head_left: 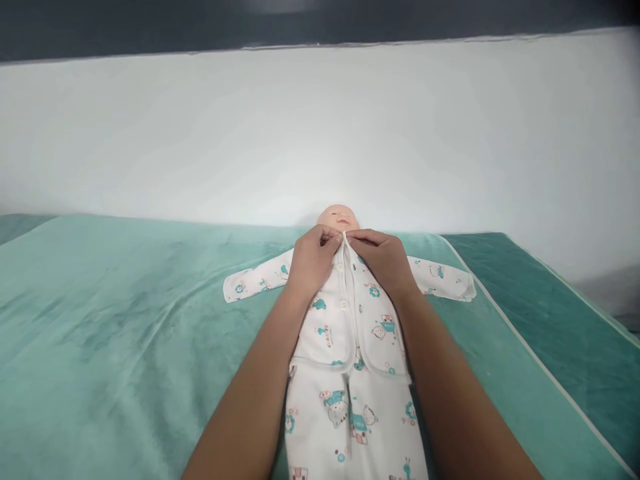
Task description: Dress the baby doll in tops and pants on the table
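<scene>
A baby doll (338,215) lies on its back, its head toward the wall. It wears a white printed baby jacket (323,313) with its sleeves spread out to both sides, and matching trousers (350,420). At the collar, my left hand (317,257) pinches the left front edge of the jacket. My right hand (380,257) pinches the right front edge, close beside the left one. Below the hands the two front panels lie side by side, not fastened along the lower part. Buttons show on the left panel. The fingertips partly hide the collar.
A light green plush blanket (125,333) lies under the doll, with a darker green part (560,320) on the right. Behind the doll's head rises a white wall (250,133) with a dark band (150,27) along its top.
</scene>
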A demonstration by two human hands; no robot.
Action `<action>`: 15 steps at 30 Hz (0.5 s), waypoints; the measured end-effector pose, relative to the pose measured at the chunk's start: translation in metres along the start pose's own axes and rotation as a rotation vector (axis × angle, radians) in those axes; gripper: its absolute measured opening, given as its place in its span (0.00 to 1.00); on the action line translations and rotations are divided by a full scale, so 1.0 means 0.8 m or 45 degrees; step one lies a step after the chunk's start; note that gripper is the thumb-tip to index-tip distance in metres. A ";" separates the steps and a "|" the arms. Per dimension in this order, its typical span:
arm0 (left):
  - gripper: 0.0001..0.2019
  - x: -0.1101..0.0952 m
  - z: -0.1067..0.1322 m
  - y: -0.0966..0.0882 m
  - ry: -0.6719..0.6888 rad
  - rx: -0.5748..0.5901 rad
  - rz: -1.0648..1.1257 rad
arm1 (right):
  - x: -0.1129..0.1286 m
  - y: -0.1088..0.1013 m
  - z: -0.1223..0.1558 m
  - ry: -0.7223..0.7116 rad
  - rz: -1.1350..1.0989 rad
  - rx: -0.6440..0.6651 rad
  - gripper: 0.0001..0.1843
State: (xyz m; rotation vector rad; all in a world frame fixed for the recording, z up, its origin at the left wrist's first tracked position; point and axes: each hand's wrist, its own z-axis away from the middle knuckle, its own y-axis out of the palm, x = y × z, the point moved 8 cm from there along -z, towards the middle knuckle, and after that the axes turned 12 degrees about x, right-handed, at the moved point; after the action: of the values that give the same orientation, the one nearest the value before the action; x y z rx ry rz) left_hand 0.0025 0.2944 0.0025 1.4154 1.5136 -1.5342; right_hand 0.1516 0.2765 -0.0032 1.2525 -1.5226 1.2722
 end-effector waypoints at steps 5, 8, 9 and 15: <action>0.04 0.005 -0.002 0.000 -0.001 -0.005 0.047 | -0.004 0.002 0.001 0.044 -0.025 0.035 0.10; 0.06 0.006 -0.003 0.001 -0.020 0.006 0.057 | -0.004 0.005 0.000 0.060 -0.016 0.063 0.10; 0.07 0.006 -0.002 0.002 -0.028 0.016 0.064 | -0.004 0.006 0.000 0.064 -0.014 0.079 0.10; 0.12 0.011 0.000 0.007 -0.102 0.074 0.249 | -0.001 0.014 -0.001 0.054 0.058 0.176 0.10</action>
State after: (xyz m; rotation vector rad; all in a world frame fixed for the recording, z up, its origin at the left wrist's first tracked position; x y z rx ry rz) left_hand 0.0052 0.2958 -0.0071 1.4695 1.2535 -1.5062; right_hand 0.1404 0.2777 -0.0059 1.2752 -1.4616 1.4455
